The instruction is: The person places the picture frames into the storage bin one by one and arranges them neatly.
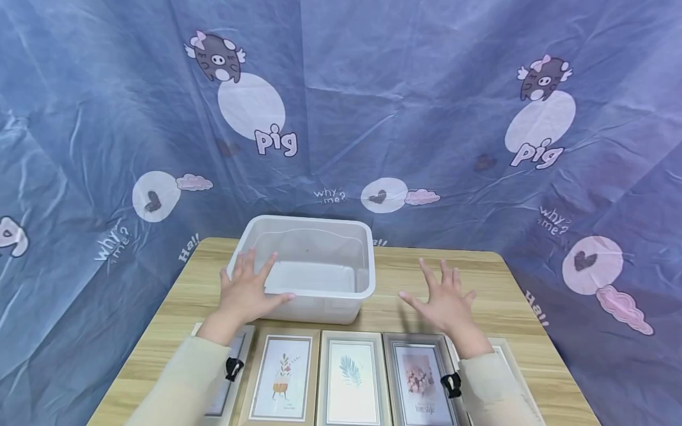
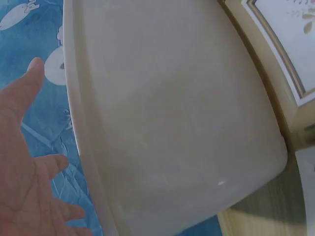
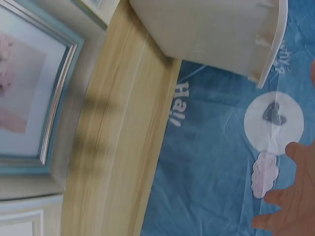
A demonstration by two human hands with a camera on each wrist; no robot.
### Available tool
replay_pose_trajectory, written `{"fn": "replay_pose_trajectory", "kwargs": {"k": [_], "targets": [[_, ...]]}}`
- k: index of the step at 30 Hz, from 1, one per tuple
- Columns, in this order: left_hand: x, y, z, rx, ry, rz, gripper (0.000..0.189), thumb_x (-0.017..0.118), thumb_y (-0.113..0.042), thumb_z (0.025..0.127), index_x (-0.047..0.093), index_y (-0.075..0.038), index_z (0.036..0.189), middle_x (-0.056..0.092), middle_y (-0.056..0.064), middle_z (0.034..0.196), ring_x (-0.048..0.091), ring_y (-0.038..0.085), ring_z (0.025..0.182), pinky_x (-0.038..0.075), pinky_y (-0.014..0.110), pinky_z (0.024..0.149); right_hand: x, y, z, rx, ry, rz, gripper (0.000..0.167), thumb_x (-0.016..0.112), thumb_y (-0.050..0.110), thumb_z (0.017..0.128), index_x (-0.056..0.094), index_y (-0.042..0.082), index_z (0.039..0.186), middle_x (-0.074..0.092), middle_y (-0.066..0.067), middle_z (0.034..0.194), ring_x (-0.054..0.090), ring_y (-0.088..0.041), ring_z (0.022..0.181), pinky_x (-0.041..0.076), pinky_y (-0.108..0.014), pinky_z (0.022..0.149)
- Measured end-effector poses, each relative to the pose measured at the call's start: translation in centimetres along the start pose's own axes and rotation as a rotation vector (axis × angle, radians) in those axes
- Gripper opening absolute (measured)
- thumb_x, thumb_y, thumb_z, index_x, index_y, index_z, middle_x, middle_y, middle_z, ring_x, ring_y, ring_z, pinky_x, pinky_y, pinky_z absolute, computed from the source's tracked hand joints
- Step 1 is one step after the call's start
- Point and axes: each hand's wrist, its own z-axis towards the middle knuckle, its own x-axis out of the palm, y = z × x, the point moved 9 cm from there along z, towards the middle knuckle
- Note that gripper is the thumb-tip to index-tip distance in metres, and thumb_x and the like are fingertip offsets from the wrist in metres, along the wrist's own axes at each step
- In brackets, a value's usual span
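Note:
A white plastic bin (image 1: 314,307) with an open top stands on the wooden table, its inside bare. My left hand (image 1: 247,293) is spread wide over the bin's near left corner, fingers apart and holding nothing. In the left wrist view that hand (image 2: 29,162) shows beside the bin's rim. To the right of the bin, my right hand (image 1: 444,299) hovers above the table with splayed fingers and nothing in it. Closest below the hands lie picture frames: one with a potted plant print (image 1: 282,378), one with a blue leaf (image 1: 351,378), one with pink flowers (image 1: 418,378).
Two more frames lie at the row's ends, a left frame (image 1: 242,355) and a right frame (image 1: 514,367), both partly hidden by my sleeves. The wooden table (image 1: 394,278) ends at a blue printed curtain (image 1: 341,118) hanging behind and on both sides.

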Motion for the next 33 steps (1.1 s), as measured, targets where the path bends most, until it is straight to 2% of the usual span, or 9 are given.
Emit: {"fn": "replay_pose_trajectory", "kwargs": {"k": [6,14,22,28,33], "targets": [[-0.6,1.4,0.0,-0.023,0.004,-0.024,0.106,0.048,-0.084,0.071,0.025,-0.020,0.152,0.005,0.028,0.153,0.001,0.050,0.137,-0.003,0.076,0.100,-0.3,-1.9,0.1,0.029,0.009,0.005,0.093,0.041,0.075,0.085,0.008,0.023,0.154,0.001,-0.031,0.152,0.000,-0.059,0.132,-0.003,-0.085,0.086],[-1.0,3.2,0.0,-0.045,0.016,-0.032,0.105,0.047,-0.082,0.074,0.020,-0.019,0.153,0.003,0.031,0.152,0.001,0.052,0.136,0.000,0.077,0.099,-0.5,-4.4,-0.1,0.073,0.017,0.022,0.093,0.042,0.074,0.085,0.005,0.024,0.154,0.002,-0.034,0.150,0.003,-0.061,0.130,0.003,-0.087,0.083],[-1.6,4.8,-0.1,-0.065,0.006,-0.055,0.102,0.051,-0.077,0.077,0.023,-0.013,0.152,0.008,0.031,0.151,0.002,0.053,0.136,0.003,0.078,0.098,-0.6,-6.6,-0.4,0.112,0.022,0.036,0.095,0.041,0.074,0.085,0.006,0.020,0.154,0.004,-0.037,0.148,0.007,-0.061,0.130,0.006,-0.088,0.083],[-1.8,6.3,-0.1,-0.098,0.024,-0.110,0.102,0.052,-0.073,0.081,0.016,-0.011,0.153,0.003,0.034,0.150,0.003,0.054,0.135,0.002,0.077,0.099,-0.1,-8.7,-0.9,0.158,0.055,0.059,0.096,0.040,0.073,0.086,0.005,0.015,0.154,0.004,-0.040,0.146,0.009,-0.063,0.127,0.009,-0.087,0.084],[-1.7,7.3,0.0,-0.115,0.023,-0.156,0.103,0.052,-0.072,0.081,0.011,-0.010,0.153,0.006,0.035,0.150,0.009,0.055,0.134,0.008,0.076,0.099,0.3,-10.5,-1.5,0.201,0.090,0.064,0.098,0.039,0.074,0.086,0.004,0.012,0.153,0.004,-0.040,0.146,0.012,-0.065,0.125,0.011,-0.086,0.085]]}}
